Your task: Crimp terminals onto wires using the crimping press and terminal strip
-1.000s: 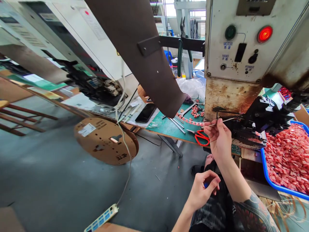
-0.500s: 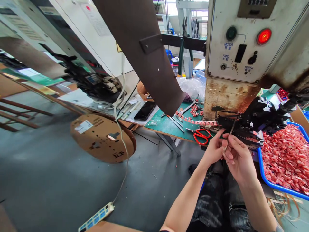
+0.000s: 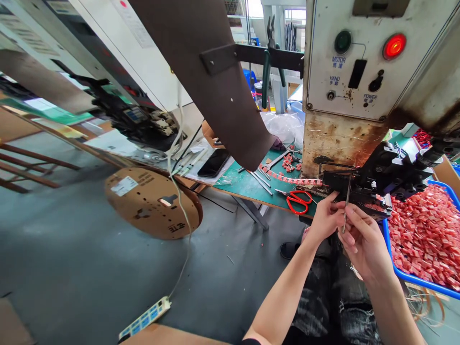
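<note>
Between the thumb and fingers of my right hand point(image 3: 364, 237) is a slim metal rod point(image 3: 347, 195), its upper end against the black press head point(image 3: 373, 177). My left hand point(image 3: 326, 218) is close beside it, index finger reaching up to the press's lower edge. The other left fingers are curled toward the rod; what they hold, if anything, is hidden. A strip of small pink pieces point(image 3: 296, 181) runs along the bench into the press from the left. Red-handled scissors point(image 3: 299, 201) lie on the green bench just left of my left hand.
A blue bin point(image 3: 387, 244) full of pink pieces point(image 3: 427, 235) stands at right. Green pliers point(image 3: 268, 72) hang on a black bracket above the bench. A black phone point(image 3: 213, 163) and thin metal rods point(image 3: 261, 183) lie leftward. A cardboard reel point(image 3: 151, 203) and power strip point(image 3: 145, 318) are below.
The rod has turned more upright, and its lower end now shows below my right fingertips. My left fingers have shifted slightly right. The view has moved a little.
</note>
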The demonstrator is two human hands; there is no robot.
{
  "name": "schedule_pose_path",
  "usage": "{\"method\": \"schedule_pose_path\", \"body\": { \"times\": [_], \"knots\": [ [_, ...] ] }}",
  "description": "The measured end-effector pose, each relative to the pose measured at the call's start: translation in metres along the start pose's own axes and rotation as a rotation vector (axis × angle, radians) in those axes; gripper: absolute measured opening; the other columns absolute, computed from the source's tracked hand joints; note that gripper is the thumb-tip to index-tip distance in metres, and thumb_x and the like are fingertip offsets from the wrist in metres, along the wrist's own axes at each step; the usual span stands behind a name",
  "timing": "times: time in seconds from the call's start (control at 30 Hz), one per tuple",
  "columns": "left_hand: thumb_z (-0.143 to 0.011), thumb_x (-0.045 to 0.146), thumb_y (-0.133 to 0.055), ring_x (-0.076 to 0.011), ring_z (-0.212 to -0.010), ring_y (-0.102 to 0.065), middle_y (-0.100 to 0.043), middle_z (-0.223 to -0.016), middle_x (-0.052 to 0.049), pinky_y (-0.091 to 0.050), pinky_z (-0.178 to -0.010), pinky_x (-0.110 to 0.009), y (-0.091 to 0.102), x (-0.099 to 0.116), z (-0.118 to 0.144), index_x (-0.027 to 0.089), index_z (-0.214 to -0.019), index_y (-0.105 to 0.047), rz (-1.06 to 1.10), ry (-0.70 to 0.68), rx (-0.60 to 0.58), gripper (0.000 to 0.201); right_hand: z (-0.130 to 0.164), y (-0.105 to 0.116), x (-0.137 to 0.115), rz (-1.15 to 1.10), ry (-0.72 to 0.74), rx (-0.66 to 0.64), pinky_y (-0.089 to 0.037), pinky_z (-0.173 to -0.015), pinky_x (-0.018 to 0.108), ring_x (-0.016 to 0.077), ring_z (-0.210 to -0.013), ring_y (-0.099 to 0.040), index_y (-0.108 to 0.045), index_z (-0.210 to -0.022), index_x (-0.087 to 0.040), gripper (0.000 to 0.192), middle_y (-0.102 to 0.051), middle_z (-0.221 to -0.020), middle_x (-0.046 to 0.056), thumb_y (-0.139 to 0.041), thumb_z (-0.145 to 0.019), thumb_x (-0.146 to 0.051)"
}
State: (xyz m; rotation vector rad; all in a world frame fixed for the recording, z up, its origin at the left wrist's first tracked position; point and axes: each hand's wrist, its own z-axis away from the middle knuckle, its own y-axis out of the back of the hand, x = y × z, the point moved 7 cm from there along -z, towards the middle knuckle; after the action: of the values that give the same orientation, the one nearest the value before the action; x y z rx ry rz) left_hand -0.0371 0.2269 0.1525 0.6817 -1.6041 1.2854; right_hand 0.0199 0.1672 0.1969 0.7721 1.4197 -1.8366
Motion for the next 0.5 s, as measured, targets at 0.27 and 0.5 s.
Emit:
{"method": "schedule_pose_path", "body": {
  "times": [0.27, 0.5],
  "knots": [
    [-0.074, 0.056, -0.077, -0.0077, -0.034, -0.043, -0.06, -0.052, 0.008, -0.032, -0.038, -0.019, 0.001, -0.02, -0.005, 0.014, -0.125, -0.054, -0.041, 0.12, -0.022, 0.07, 0.009, 0.035, -0.014, 0.108, 0.022, 0.055, -0.02, -0.036, 0.012, -0.0013, -0.038, -0.028, -0.078, -0.095, -0.014, 0.034, -0.048, -0.054, -0.006, -0.088, -0.076, -0.041],
    [-0.079, 0.057, -0.07, -0.0076, -0.033, -0.043, -0.059, -0.052, 0.008, -0.029, -0.037, -0.019, 0.006, -0.022, -0.013, 0.016, -0.111, -0.06, -0.077, 0.101, -0.005, 0.052, 0.007, 0.049, -0.037, 0.287, 0.034, 0.022, -0.015, -0.039, 0.015, -0.0005, -0.04, -0.027, -0.08, -0.094, -0.014, 0.03, -0.043, -0.052, -0.006, -0.085, -0.078, -0.039]
  ]
}}
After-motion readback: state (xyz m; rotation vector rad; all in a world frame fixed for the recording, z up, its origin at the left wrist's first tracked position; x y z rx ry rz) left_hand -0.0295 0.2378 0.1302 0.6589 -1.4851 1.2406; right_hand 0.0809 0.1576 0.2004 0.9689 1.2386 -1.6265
